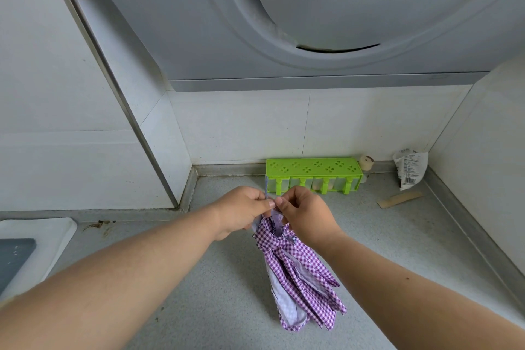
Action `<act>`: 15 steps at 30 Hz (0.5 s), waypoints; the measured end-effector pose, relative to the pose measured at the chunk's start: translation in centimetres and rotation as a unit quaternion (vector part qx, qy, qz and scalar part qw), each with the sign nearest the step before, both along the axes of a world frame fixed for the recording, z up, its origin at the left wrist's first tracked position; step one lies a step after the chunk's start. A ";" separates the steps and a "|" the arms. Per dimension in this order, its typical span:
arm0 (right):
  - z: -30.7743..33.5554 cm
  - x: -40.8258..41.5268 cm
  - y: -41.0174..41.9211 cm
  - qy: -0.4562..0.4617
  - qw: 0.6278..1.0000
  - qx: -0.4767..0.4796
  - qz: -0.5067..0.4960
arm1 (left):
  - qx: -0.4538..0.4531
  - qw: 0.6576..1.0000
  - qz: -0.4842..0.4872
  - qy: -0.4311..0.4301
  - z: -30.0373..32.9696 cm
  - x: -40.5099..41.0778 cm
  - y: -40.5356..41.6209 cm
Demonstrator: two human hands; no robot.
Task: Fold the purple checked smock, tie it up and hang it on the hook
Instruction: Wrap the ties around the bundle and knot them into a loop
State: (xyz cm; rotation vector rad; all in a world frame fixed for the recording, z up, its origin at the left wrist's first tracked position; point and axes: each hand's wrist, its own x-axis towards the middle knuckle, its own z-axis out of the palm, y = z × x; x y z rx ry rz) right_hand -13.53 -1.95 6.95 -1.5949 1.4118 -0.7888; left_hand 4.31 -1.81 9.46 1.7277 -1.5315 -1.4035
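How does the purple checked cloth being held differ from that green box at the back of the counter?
The purple checked smock is soft, bundled cloth, hanging limp from both hands, the left hand and right hand pinching its top. The green box is rigid plastic, standing on the counter against the wall, untouched. The smock has a checked pattern; the box has clover-shaped cutouts in its top. Both are brightly coloured against the grey counter.

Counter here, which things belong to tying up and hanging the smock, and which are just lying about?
Part of the job:
- purple checked smock, bundled
- its strap, pinched at the top
- left hand and right hand, both gripping it

Just lying about:
- green spice rack
- white packet
- small jar
- strip of brown card
- white tray
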 end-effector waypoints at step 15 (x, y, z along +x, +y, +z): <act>0.7 -0.1 1.3 0.070 0.991 0.084 0.076 | -0.173 0.925 -0.052 -0.335 0.6 2.0 -0.4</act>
